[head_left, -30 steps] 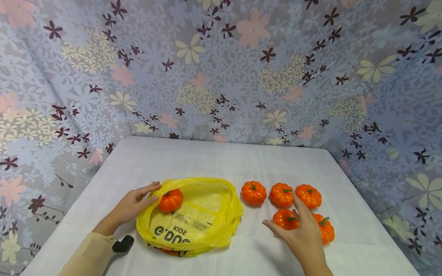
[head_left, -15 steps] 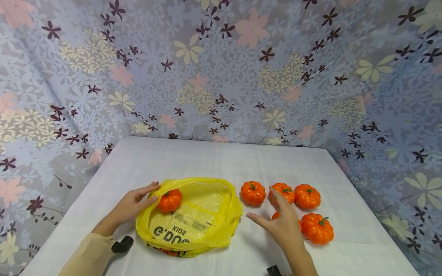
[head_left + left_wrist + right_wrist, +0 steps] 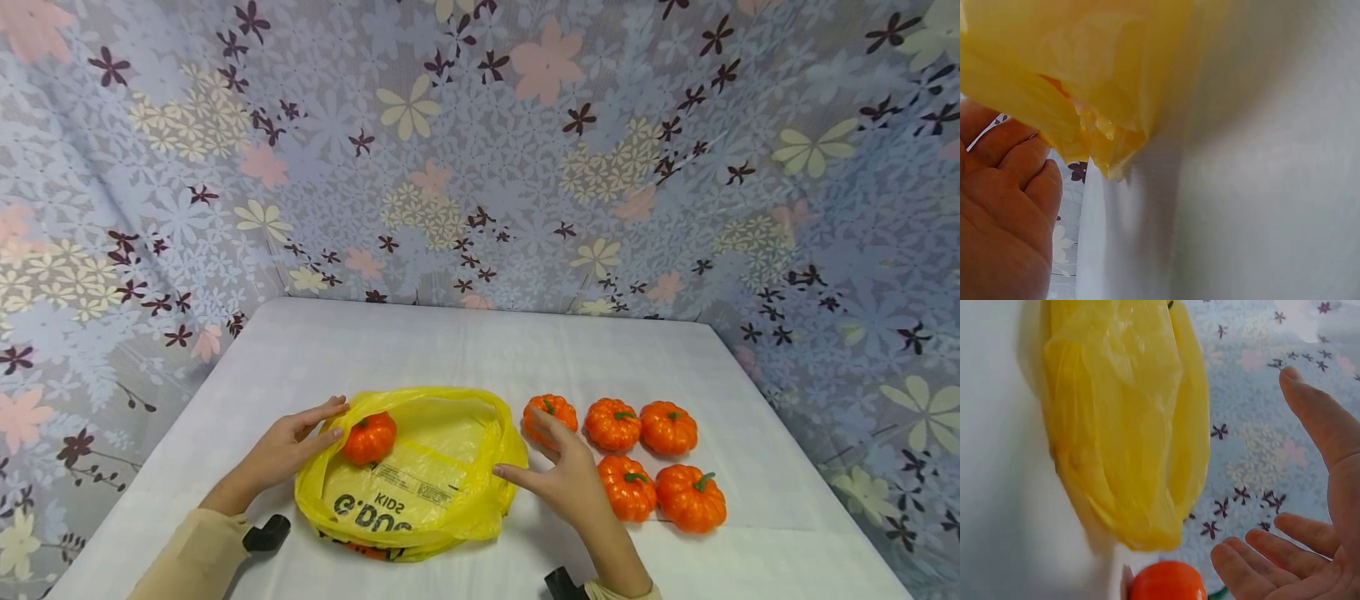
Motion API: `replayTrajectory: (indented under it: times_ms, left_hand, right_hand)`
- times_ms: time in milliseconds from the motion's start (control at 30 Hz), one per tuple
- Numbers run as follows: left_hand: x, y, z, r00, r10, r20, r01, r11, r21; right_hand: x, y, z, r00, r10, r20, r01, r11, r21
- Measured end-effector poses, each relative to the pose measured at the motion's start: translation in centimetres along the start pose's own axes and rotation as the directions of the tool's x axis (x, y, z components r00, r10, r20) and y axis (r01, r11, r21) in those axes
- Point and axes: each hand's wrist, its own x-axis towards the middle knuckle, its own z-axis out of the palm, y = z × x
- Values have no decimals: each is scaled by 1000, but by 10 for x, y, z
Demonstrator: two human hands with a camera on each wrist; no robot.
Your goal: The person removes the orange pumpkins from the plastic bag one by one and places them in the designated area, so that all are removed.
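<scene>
A yellow plastic bag with black print lies with its mouth wide on the table. Inside it, on the left, sits a small orange pumpkin with a green stem. My left hand touches the bag's left rim with fingers relaxed; the left wrist view shows the palm and fingers beside the yellow plastic. Between the bag and the loose pumpkins, my right hand holds nothing. Its thumb is stretched toward the bag's right rim, and its fingers overlap the nearest pumpkin in the head view.
Several more orange pumpkins are grouped to the right of the bag. A white cloth covers the table. A floral curtain hangs behind it and along both sides. Black wrist devices are worn at both sleeves.
My right hand has moved left from the front pumpkin of the group toward the bag, empty, leaving that pumpkin on the table. The left hand and the bag have stayed in place.
</scene>
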Motion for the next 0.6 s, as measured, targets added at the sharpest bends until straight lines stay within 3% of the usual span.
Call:
replayTrajectory:
  times_ms: [367,600]
  left_hand:
    - [0,0,-1,1000,-9,4,9,1000,0]
    - [0,1,-2,1000,-6,8,6,1000,5]
  right_hand:
    - [9,-6,27,995,-32,92,21,992,123]
    - [13,-12,41,986,-82,145,64,990,127]
